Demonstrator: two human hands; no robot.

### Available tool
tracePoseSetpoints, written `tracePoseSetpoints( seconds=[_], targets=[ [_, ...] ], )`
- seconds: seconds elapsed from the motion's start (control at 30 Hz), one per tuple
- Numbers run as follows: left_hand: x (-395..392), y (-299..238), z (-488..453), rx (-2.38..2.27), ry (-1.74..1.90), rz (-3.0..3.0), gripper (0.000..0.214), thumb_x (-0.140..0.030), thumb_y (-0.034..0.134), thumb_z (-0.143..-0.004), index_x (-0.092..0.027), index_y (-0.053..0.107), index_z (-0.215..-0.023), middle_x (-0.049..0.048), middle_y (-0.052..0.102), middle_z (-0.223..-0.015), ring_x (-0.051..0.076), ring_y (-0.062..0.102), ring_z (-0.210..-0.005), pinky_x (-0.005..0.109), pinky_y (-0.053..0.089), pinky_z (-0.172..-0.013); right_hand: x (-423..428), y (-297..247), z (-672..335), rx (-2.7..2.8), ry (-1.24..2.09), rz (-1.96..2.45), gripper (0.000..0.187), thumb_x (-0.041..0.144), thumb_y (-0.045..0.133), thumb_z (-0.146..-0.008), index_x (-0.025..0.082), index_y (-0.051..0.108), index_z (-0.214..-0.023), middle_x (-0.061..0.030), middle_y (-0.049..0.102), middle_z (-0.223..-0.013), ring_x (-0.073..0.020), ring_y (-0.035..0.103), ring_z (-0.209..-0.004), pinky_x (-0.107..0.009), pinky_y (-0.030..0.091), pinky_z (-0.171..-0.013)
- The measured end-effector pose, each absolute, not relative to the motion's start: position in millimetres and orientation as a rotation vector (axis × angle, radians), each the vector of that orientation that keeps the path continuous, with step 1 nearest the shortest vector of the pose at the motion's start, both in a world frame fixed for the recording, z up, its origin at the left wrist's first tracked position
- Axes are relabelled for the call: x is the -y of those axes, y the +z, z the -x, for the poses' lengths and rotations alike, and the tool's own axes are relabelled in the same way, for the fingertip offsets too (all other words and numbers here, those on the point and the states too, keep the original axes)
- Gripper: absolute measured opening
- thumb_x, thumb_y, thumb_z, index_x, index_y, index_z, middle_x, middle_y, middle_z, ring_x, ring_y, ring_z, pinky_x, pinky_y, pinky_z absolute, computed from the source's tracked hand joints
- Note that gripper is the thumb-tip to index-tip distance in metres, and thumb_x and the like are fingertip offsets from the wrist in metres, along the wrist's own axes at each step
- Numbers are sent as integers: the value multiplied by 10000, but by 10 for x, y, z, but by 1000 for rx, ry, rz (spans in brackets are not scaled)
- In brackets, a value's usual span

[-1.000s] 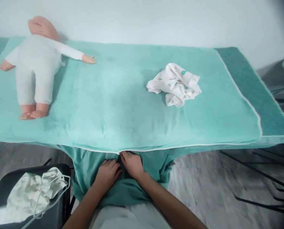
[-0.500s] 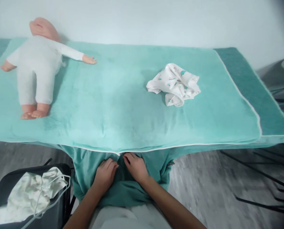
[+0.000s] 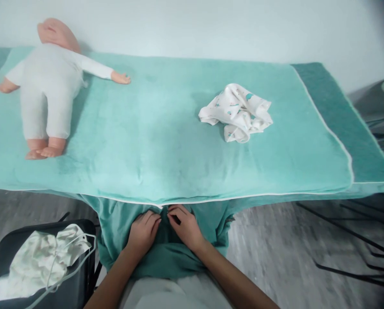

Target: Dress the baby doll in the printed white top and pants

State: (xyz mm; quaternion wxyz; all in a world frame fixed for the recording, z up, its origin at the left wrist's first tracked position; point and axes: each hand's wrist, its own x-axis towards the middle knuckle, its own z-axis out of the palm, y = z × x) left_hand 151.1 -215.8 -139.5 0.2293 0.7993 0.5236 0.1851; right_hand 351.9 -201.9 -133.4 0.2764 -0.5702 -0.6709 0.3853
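My left hand (image 3: 144,231) rests on dark green cloth (image 3: 166,261) draped over my lap, just below the table's near edge. Its fingers are loosely bent, and nothing shows in them. Beside it, slightly apart, lies my right hand (image 3: 184,226), also on the green cloth, with a gap between thumb and bent fingers. Both hands sit close under the white piping of the light green cover (image 3: 166,171). A crumpled white printed cloth (image 3: 239,112) lies on the cover, beyond my right hand.
On the left of the table lies a baby doll (image 3: 50,86) in a white suit, arms spread. A black chair (image 3: 79,287) at lower left holds a pale patterned garment (image 3: 39,264) and a white hanger (image 3: 82,264). Black metal legs (image 3: 353,268) stand at right.
My hands stay almost in place on the green cloth. The view shifts slightly; the doll and the printed cloth lie unmoved on the table.
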Motion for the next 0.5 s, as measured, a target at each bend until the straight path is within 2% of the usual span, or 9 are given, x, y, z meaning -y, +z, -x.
tracePoseSetpoints(
  seconds=[0.17, 0.37, 0.5],
  targets=[
    [2135, -1338, -1577, -1373, 321, -2284, 173, -228, 567, -987, -208, 681, -1115, 55, 677, -1031, 228, 602, -955, 372, 521, -821, 2040, -1279, -3667, 1926, 1135, 1443, 177, 145, 535, -976, 211, 697, -950, -62, 716, -992, -187, 684, -938, -320, 570, -842],
    [2126, -1373, -1691, -1333, 73, -2451, 83, -162, 599, -947, -197, 671, -925, 55, 643, -971, 258, 558, -943, 409, 474, -800, 2088, -1268, -3736, 1834, 1161, 1378, 166, 155, 541, -974, 215, 686, -917, -64, 714, -976, -187, 685, -925, -326, 574, -816],
    [2114, -1405, -1747, -1329, 27, -2517, 92, -121, 602, -932, -186, 658, -898, 66, 642, -971, 259, 541, -944, 399, 449, -805, 2110, -1218, -3795, 1772, 1149, 1377, 166, 190, 541, -981, 222, 687, -909, -64, 724, -965, -188, 700, -917, -333, 589, -809]
  ],
)
